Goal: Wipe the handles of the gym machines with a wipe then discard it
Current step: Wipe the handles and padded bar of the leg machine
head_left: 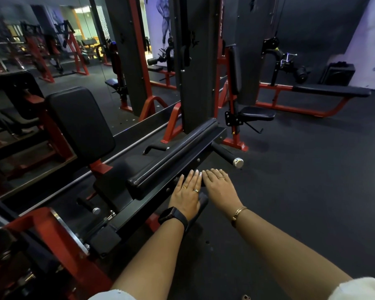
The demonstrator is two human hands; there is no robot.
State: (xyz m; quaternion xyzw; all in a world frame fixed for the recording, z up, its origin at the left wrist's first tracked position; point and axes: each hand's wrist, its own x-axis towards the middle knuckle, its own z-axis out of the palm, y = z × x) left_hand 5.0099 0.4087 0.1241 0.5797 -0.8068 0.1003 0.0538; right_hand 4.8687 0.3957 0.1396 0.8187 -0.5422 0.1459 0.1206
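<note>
Here both arms reach forward and down over a black and red gym machine; the left hand and the right hand lie side by side, palms down, index fingers almost touching. On each hand the fingers are straight and close together, curled round nothing; no object shows in either hand, and whether a wipe lies under the palms cannot be told. The left palm lies over a dark padded handle, which shows between the two hands and again below the wrist; the left fingertips reach the edge of the machine's black steel beam. The right hand hangs just beside that handle, over the dark rubber floor; whether it touches anything cannot be told.

A second handle with a chrome end cap juts from the beam just beyond the right fingertips; a long black roller pad lies along the beam's far side; a black back pad stands tilted to the left. The left wrist wears a black watch, the right a gold bracelet; both hands wear rings. A wall mirror runs along the left; a flat black bench on a red frame stands well apart at the right.
</note>
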